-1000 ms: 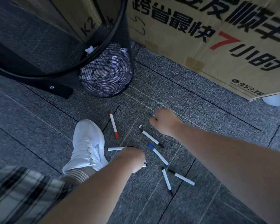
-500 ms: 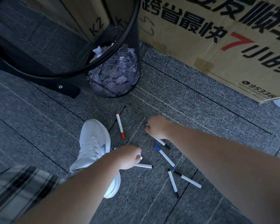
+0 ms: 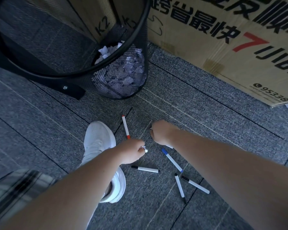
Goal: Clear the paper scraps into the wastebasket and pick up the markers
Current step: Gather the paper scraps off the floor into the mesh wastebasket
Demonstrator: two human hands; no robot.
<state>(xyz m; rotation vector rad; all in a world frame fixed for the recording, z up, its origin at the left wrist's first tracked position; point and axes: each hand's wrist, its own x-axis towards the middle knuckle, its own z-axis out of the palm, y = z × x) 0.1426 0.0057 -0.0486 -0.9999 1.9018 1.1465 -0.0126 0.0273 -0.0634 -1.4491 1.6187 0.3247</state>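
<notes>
Both of your arms have drifted up the carpet toward the mesh wastebasket [image 3: 123, 77], already holding crumpled paper. Your left hand [image 3: 131, 151] is curled around a white scrap [image 3: 145, 149]; your right hand [image 3: 160, 131] is fisted, contents hidden. Six markers remain on the floor, the red marker [image 3: 125, 127] nearest.

Both bare forearms reach down from the bottom edge toward the middle of the frame. The left hand [image 3: 131, 151] sits just left of centre, back of the hand up, fingers curled under, pinching something small and white at its fingertips; what it is cannot be told. The right hand [image 3: 161, 131] lies a little higher and to the right, knuckles up, fingers curled into a loose fist. Whether it holds anything is hidden. The two hands are close together but apart.
</notes>
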